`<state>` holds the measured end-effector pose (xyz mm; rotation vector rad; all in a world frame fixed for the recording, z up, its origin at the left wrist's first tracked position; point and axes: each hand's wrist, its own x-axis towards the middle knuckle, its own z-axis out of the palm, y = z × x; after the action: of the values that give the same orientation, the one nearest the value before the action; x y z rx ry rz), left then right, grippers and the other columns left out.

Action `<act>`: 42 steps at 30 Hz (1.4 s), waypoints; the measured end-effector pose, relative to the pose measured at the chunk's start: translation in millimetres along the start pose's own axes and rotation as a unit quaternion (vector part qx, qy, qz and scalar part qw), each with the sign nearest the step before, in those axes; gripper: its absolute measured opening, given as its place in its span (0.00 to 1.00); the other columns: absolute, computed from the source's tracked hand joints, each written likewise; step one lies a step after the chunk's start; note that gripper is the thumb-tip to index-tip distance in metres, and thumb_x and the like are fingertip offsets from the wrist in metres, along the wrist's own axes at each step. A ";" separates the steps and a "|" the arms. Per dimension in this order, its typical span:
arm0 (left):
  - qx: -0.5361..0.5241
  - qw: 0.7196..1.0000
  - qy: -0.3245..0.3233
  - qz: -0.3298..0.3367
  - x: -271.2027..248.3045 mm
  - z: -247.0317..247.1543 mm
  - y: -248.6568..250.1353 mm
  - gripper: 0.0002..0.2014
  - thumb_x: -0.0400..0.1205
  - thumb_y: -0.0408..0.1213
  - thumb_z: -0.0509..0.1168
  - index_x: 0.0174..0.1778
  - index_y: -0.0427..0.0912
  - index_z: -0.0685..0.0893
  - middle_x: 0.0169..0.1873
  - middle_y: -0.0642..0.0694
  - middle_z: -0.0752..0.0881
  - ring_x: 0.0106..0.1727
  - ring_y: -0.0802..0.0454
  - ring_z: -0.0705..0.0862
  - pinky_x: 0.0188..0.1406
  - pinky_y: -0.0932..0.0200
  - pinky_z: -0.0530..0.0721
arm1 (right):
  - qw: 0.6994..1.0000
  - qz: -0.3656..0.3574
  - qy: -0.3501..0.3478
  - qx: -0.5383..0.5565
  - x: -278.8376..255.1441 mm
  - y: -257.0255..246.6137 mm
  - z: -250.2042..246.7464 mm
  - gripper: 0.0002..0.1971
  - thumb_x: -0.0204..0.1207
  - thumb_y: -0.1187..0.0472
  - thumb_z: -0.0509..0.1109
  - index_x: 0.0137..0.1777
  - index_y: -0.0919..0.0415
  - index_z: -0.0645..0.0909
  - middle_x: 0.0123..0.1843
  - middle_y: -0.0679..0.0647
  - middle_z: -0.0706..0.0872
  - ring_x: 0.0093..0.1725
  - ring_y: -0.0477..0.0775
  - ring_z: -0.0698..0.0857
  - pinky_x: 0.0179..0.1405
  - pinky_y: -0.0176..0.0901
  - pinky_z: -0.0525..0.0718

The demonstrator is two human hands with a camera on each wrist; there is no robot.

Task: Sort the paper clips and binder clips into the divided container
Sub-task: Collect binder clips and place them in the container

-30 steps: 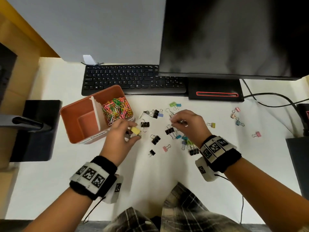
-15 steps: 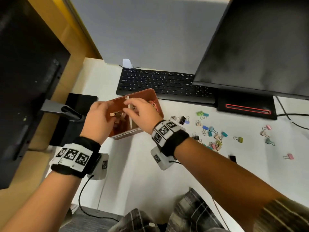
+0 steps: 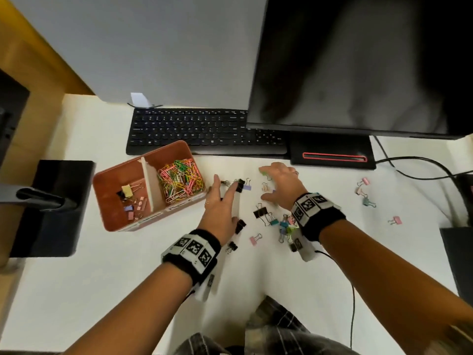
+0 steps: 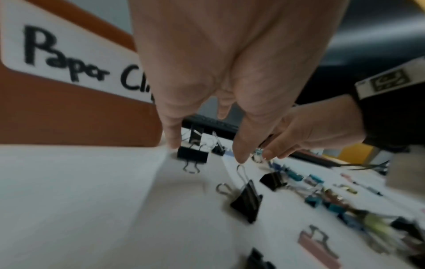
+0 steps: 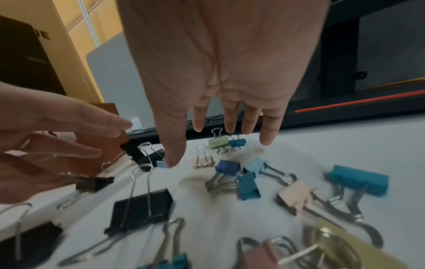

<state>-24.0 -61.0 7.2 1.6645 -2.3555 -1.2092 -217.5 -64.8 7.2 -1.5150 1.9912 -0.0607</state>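
Note:
The orange divided container stands at the left; its right compartment holds colourful paper clips, its left one several binder clips. My left hand hovers just right of it, fingers straight and empty, over a black binder clip. In the left wrist view that hand points down around a black clip without gripping it. My right hand is spread, empty, above the loose coloured clips. The right wrist view shows its fingers straight over green and blue clips.
A black keyboard and a monitor on its stand close off the back. More binder clips lie far right near cables. A black block sits left of the container, a black box at the right edge.
Half a second ago both hands were over the container's left compartment with clips. They have moved right to the loose clips and are empty; a yellow clip now lies in that compartment.

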 end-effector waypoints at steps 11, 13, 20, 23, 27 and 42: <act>0.062 0.996 0.065 0.012 30.3 20.6 -13.6 0.31 0.75 0.20 0.61 0.72 0.49 0.69 0.73 0.43 0.69 0.68 0.39 0.74 0.67 0.48 0.77 | 0.998 -0.046 -0.009 0.043 6.6 3.6 20.6 0.09 0.72 0.67 0.71 0.52 0.60 0.85 0.60 0.57 0.75 0.55 0.58 0.79 0.54 0.41 0.76; 0.044 0.995 0.081 0.039 28.9 19.1 -15.7 0.25 0.74 0.21 0.62 0.65 0.48 0.75 0.67 0.45 0.76 0.63 0.42 0.78 0.65 0.48 0.79 | 0.997 -0.052 -0.011 0.048 4.4 5.0 20.9 0.06 0.73 0.66 0.70 0.48 0.61 0.86 0.59 0.56 0.76 0.53 0.57 0.80 0.52 0.40 0.76; -0.055 0.988 0.135 0.057 -0.8 -3.7 -7.5 0.16 0.77 0.21 0.61 0.54 0.45 0.81 0.53 0.45 0.83 0.48 0.45 0.83 0.48 0.60 0.78 | 0.990 -0.086 0.057 0.096 -13.1 3.2 14.7 0.06 0.74 0.67 0.69 0.47 0.64 0.87 0.53 0.58 0.83 0.48 0.55 0.83 0.55 0.47 0.85; -0.091 0.981 0.156 0.067 -26.5 -28.6 -6.8 0.15 0.77 0.21 0.62 0.53 0.45 0.82 0.53 0.48 0.84 0.44 0.51 0.84 0.47 0.60 0.82 | 0.981 -0.120 0.082 0.127 -25.2 -9.8 9.9 0.05 0.73 0.66 0.71 0.45 0.62 0.87 0.50 0.53 0.82 0.43 0.49 0.81 0.48 0.41 0.84; -0.096 0.966 0.232 0.066 -55.7 -80.6 -21.8 0.15 0.76 0.23 0.67 0.52 0.45 0.82 0.50 0.50 0.85 0.42 0.61 0.84 0.46 0.76 0.80 | 0.956 -0.202 0.097 0.188 -32.4 -58.0 6.4 0.03 0.71 0.67 0.73 0.41 0.59 0.87 0.47 0.49 0.80 0.40 0.48 0.81 0.42 0.37 0.81; -0.001 0.970 0.242 0.012 -72.5 -160.7 -83.6 0.17 0.76 0.24 0.62 0.56 0.46 0.85 0.59 0.44 0.83 0.61 0.48 0.82 0.64 0.63 0.76 | 0.949 -0.250 0.033 0.191 -31.4 -179.1 29.7 0.06 0.74 0.54 0.70 0.50 0.52 0.81 0.53 0.45 0.78 0.48 0.49 0.82 0.54 0.48 0.83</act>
<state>141.8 -106.1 99.6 1.6837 -2.0611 -0.6926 -45.2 -88.0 68.4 -1.7228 1.4798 -0.6741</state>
